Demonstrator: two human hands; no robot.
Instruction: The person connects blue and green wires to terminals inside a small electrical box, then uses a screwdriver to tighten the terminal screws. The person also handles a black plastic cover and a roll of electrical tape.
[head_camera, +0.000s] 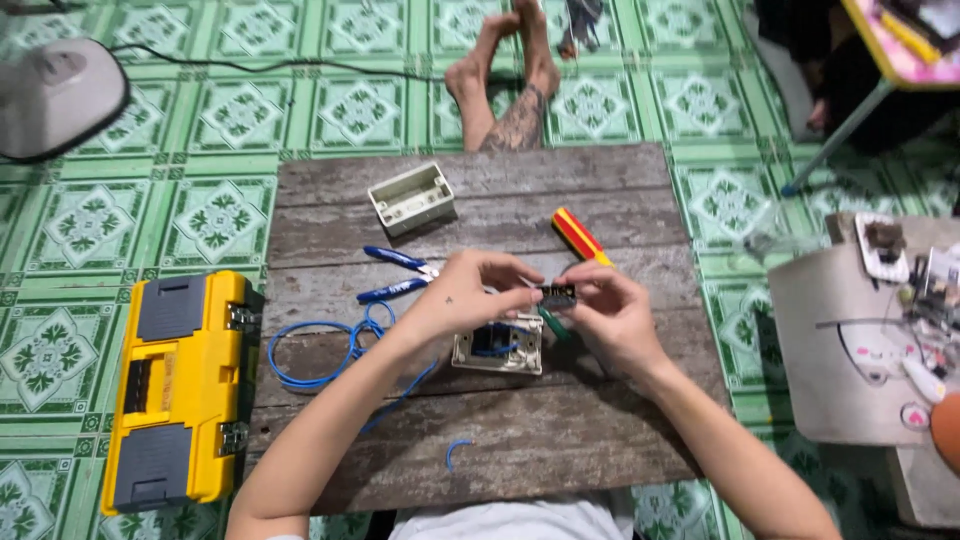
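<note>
Both hands, the left hand (470, 290) and right hand (605, 310), are pinching what is probably a small dark switch module (556, 295) (partly hidden) above the white wall plate (500, 350); seating it needs careful alignment.

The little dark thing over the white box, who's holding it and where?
Both hands pinch the small dark part: left hand at its left end, right hand at its right end.

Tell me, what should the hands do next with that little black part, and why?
Probably lower the small black part toward the white plate lying just beneath. Both the left hand and right hand pinch it above that plate, where blue wire already leads in.
</note>
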